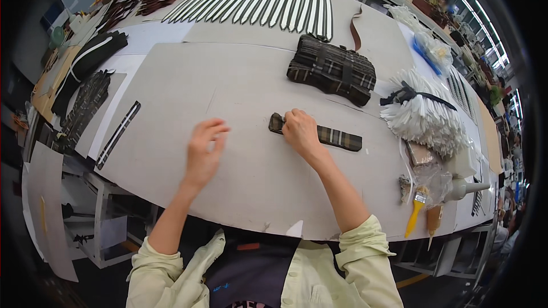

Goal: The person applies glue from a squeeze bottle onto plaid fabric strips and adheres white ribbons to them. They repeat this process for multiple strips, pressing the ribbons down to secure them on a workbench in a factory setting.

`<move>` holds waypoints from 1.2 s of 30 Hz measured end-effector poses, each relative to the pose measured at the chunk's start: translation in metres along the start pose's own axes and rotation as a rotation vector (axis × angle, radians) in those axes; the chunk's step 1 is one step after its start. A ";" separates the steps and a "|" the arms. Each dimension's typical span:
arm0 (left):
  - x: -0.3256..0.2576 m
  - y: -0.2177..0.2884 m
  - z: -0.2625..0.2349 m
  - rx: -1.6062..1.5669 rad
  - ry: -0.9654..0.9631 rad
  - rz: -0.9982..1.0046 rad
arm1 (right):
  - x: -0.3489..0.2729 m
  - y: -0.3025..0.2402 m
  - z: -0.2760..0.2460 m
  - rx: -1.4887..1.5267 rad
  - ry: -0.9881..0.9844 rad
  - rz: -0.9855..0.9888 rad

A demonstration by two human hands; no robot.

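A short dark plaid fabric strip, perhaps a small stack, lies flat on the table in front of me. My right hand is over its left part, fingertips pinching the strip near its left end, which sticks out past the fingers. To the left, my left hand hovers above the bare tabletop with its fingers apart and nothing in them. Beyond my right hand sits a tied bundle of dark plaid strips. One narrow black-and-white strip rests by itself toward the table's left edge.
White-and-dark strips lie in a row along the far side. At right are a bundle of white strips, a yellow-handled brush and a squeeze bottle. Dark plaid pieces lie at the left. Other people work beyond the table.
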State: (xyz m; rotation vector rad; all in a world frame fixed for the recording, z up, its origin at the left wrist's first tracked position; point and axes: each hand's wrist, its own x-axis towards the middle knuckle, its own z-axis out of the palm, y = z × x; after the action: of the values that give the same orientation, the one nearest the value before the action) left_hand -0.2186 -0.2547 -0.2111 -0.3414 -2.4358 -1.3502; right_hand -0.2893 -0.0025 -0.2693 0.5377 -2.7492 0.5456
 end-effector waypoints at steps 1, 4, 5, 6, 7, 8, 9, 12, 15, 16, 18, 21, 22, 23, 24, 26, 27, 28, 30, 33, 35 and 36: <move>0.001 0.007 0.025 0.028 -0.068 0.108 | 0.000 0.006 0.001 0.089 0.073 0.007; 0.011 0.012 0.081 0.160 -0.105 0.338 | 0.000 0.009 0.000 0.253 0.157 0.061; 0.013 0.009 0.093 0.212 -0.095 0.401 | -0.002 0.012 -0.002 0.412 0.154 0.168; 0.012 0.004 0.107 0.236 -0.126 0.389 | -0.008 0.020 -0.006 0.560 0.157 0.286; 0.014 -0.001 0.114 0.271 -0.151 0.375 | -0.010 0.024 -0.009 0.716 0.159 0.394; 0.014 -0.005 0.119 0.306 -0.175 0.362 | -0.017 0.039 -0.021 1.101 0.163 0.606; 0.014 -0.003 0.121 0.303 -0.186 0.356 | -0.031 0.057 -0.036 1.381 0.331 0.643; 0.013 0.000 0.122 0.294 -0.201 0.347 | -0.094 0.097 -0.112 1.590 0.814 0.593; 0.010 0.000 0.115 0.303 -0.130 0.355 | -0.126 0.087 -0.179 1.599 0.916 0.391; 0.009 0.010 0.117 0.311 -0.075 0.350 | -0.121 0.055 -0.204 1.491 0.870 0.322; 0.008 0.041 0.117 0.063 -0.097 0.189 | -0.113 0.025 -0.206 1.277 0.735 0.284; -0.009 0.095 0.120 -0.643 -0.346 -0.253 | -0.113 -0.003 -0.164 0.987 0.389 0.329; -0.016 0.101 0.125 -0.666 -0.363 -0.296 | -0.115 -0.001 -0.135 0.924 0.436 0.236; -0.023 0.103 0.126 -0.671 -0.366 -0.346 | -0.117 -0.004 -0.114 0.785 0.409 0.184; -0.030 0.104 0.128 -0.681 -0.374 -0.394 | -0.120 -0.008 -0.100 0.639 0.380 0.140; -0.042 0.073 0.130 -0.543 -0.289 -0.369 | -0.122 -0.021 -0.082 0.759 0.187 0.249; -0.048 0.046 0.128 -0.496 -0.285 -0.348 | -0.124 -0.024 -0.072 0.797 0.104 0.299; -0.053 0.036 0.122 -0.496 -0.238 -0.357 | -0.125 -0.025 -0.063 0.840 0.026 0.351; -0.059 0.028 0.109 -0.482 -0.189 -0.366 | -0.133 -0.023 -0.049 0.578 0.072 0.243; -0.070 0.011 0.090 -0.382 -0.105 -0.390 | -0.141 -0.022 -0.034 0.437 0.117 0.116; -0.074 0.014 0.086 -0.324 -0.087 -0.393 | -0.145 -0.020 -0.034 0.376 0.154 0.105; -0.078 0.013 0.080 -0.288 -0.063 -0.402 | -0.146 -0.020 -0.031 0.354 0.163 0.088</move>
State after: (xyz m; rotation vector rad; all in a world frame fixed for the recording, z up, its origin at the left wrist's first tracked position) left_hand -0.1562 -0.1836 -0.2717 0.0476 -2.4471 -1.8920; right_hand -0.1455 0.0372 -0.2861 0.4272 -2.5417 1.0601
